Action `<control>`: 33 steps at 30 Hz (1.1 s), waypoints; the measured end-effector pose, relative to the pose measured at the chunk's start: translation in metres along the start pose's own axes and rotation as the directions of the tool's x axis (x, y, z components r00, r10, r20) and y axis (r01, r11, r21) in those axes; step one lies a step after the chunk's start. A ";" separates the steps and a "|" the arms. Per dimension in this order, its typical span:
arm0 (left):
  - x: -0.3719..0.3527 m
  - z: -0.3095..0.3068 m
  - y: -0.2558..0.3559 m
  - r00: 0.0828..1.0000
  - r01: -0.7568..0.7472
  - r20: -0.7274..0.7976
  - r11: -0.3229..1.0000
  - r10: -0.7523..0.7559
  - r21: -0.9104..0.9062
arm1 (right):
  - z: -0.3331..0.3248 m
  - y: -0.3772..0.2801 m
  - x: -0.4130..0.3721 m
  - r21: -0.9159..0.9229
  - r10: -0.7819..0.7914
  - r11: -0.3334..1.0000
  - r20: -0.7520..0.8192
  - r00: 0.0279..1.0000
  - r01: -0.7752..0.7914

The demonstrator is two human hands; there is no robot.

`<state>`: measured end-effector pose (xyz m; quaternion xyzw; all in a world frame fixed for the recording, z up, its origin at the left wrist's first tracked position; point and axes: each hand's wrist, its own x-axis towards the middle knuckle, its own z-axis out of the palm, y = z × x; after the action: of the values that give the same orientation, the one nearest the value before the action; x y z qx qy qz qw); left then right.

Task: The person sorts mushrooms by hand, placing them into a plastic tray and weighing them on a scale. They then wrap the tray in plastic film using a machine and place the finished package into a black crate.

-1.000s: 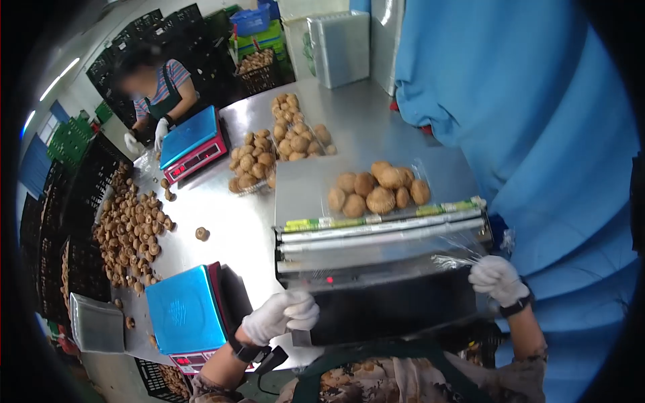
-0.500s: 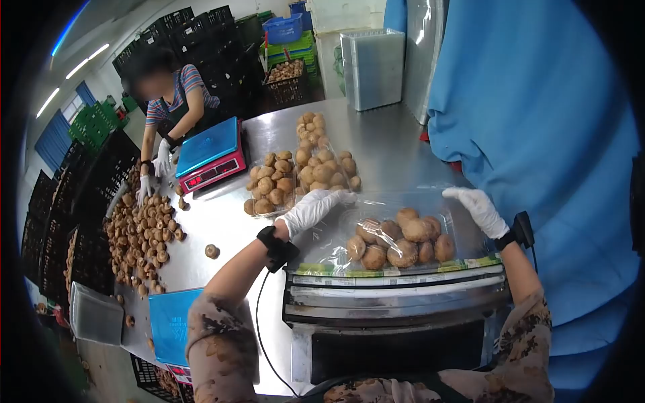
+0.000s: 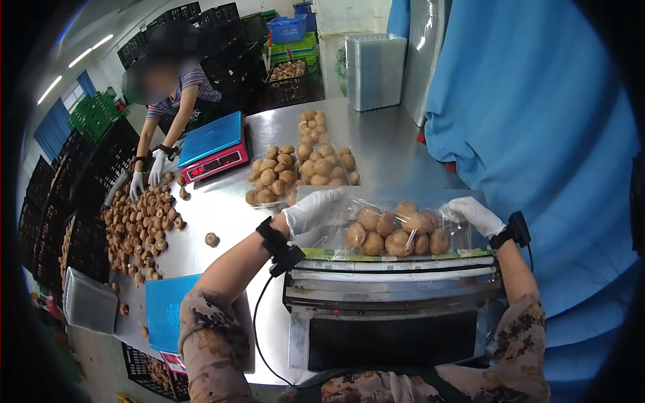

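Note:
Brown mushrooms [image 3: 400, 232] lie in a clustered pack under clear plastic film [image 3: 451, 236], just above the far edge of a metal wrapping machine [image 3: 396, 299]. Whether a tray sits beneath them is hard to make out through the glare. My left hand [image 3: 316, 211], in a white glove, closes on the film at the pack's left end; its fingertips are partly blurred behind the plastic. At the right end, my right hand [image 3: 474, 215], also gloved, has its fingers curled in on the film. Each wrist wears a black strap with a small device.
Filled mushroom packs [image 3: 322, 164] stand beyond my left hand. A red-and-blue scale [image 3: 213, 144], a loose mushroom pile [image 3: 141, 232] and a second scale [image 3: 171, 312] are to the left. Stacked clear trays [image 3: 376, 70] stand at the back. A co-worker's gloved hands [image 3: 158, 168] touch the pile.
My right hand has gone from stretched fingers to curled ones on the film, moving slightly down and inward. The film is drawn closer around the mushrooms. My left hand has shifted slightly left.

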<state>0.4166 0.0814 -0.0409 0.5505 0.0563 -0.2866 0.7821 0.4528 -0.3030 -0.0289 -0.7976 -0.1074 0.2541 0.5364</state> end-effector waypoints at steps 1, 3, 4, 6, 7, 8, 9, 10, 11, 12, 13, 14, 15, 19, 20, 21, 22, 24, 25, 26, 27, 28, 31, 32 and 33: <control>-0.002 -0.001 0.000 0.997 0.072 0.007 0.996 -0.071 -0.045 | -0.001 -0.001 0.000 -0.003 0.067 0.998 0.005 0.998 -0.067; -0.004 -0.005 -0.002 0.991 0.134 0.013 0.986 -0.133 -0.098 | 0.001 -0.005 0.001 -0.028 0.108 0.994 -0.002 0.994 -0.108; -0.004 -0.008 -0.006 0.990 0.140 0.007 0.981 -0.140 -0.132 | 0.002 -0.008 0.002 -0.048 0.152 0.987 -0.013 0.988 -0.152; -0.007 -0.010 -0.010 0.990 0.138 -0.002 0.974 -0.141 -0.179 | 0.003 -0.013 -0.001 -0.130 0.143 0.981 -0.033 0.989 -0.146; -0.009 -0.011 -0.012 0.994 0.101 -0.029 0.978 -0.108 -0.181 | 0.004 -0.014 -0.004 -0.199 0.135 0.969 -0.060 0.989 -0.144; -0.014 -0.008 -0.013 0.996 0.064 -0.057 0.981 -0.075 -0.182 | 0.006 -0.014 -0.005 -0.212 0.137 0.967 -0.052 0.989 -0.145; -0.019 -0.005 -0.014 0.996 0.058 -0.061 0.979 -0.071 -0.194 | 0.008 -0.012 -0.008 -0.235 0.022 0.971 -0.081 0.996 -0.040; -0.024 -0.001 -0.016 0.993 -0.025 -0.117 0.997 0.032 0.066 | 0.009 -0.012 -0.008 -0.259 -0.095 0.964 -0.106 0.990 0.065; -0.030 0.005 -0.014 0.979 -0.088 -0.147 0.940 0.143 0.329 | 0.008 -0.012 -0.006 -0.264 -0.095 0.962 -0.097 0.991 0.067; -0.036 0.012 -0.009 0.978 -0.088 -0.152 0.941 0.144 0.326 | 0.005 -0.009 -0.004 -0.344 -0.156 0.931 -0.064 0.986 0.124; -0.041 0.021 -0.004 0.970 -0.012 -0.206 0.879 0.126 0.477 | 0.002 -0.005 -0.002 -0.419 -0.212 0.890 -0.030 0.977 0.180; -0.043 0.026 -0.001 0.959 0.071 -0.260 0.788 0.116 0.612 | -0.001 -0.002 -0.001 -0.419 -0.211 0.890 -0.029 0.977 0.179; -0.044 0.027 -0.001 0.945 0.079 -0.297 0.788 0.136 0.611 | -0.004 0.001 0.000 -0.503 -0.338 0.808 0.027 0.941 0.305; -0.034 0.004 -0.019 0.951 -0.009 -0.251 0.831 0.179 0.556 | -0.001 -0.004 -0.007 -0.273 -0.090 0.958 -0.014 0.996 0.083; -0.032 0.003 -0.022 0.944 -0.048 -0.255 0.852 0.209 0.522 | 0.002 -0.007 -0.010 -0.272 -0.089 0.959 -0.014 0.996 0.082; -0.032 0.001 -0.024 0.936 -0.086 -0.260 0.870 0.238 0.486 | 0.004 -0.010 -0.014 -0.088 0.015 0.996 0.010 1.000 -0.015; -0.031 -0.001 -0.026 0.936 -0.085 -0.260 0.870 0.236 0.485 | 0.007 -0.012 -0.017 0.096 0.114 0.988 0.052 0.992 -0.119; -0.030 0.004 -0.023 0.943 0.024 -0.313 0.920 0.109 0.391 | 0.009 -0.008 -0.018 0.191 0.123 0.973 0.059 0.991 -0.132; -0.031 0.006 -0.022 0.947 0.024 -0.302 0.918 0.105 0.396 | 0.008 -0.004 -0.019 0.282 0.128 0.949 0.066 0.990 -0.141; -0.034 0.008 -0.020 0.954 0.034 -0.293 0.945 0.066 0.325 | 0.005 0.000 -0.020 0.289 0.133 0.947 0.051 0.990 -0.142; -0.035 0.009 -0.019 0.960 0.047 -0.278 0.966 0.026 0.254 | 0.002 0.006 -0.020 0.162 0.061 0.985 0.006 0.998 -0.061; -0.034 0.009 -0.020 0.965 0.049 -0.260 0.964 0.021 0.261 | -0.002 0.014 -0.018 0.025 -0.014 1.000 -0.030 0.999 0.015; -0.032 0.005 -0.023 0.948 0.074 -0.318 0.957 0.020 0.280 | 0.000 0.010 -0.026 -0.584 -0.447 0.759 -0.148 0.882 0.287; -0.033 0.004 -0.024 0.951 0.076 -0.309 0.955 0.017 0.286 | 0.004 0.003 -0.030 -0.902 -0.706 0.313 -0.010 0.708 0.298; -0.033 0.003 -0.024 0.942 0.089 -0.333 0.940 0.027 0.329 | 0.005 0.004 -0.033 -0.927 -0.689 0.272 0.001 0.725 0.260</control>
<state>0.3758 0.0855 -0.0464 0.7162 0.1462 -0.2074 0.6501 0.4223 -0.3152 -0.0248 -0.9121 -0.3492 -0.1902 0.0997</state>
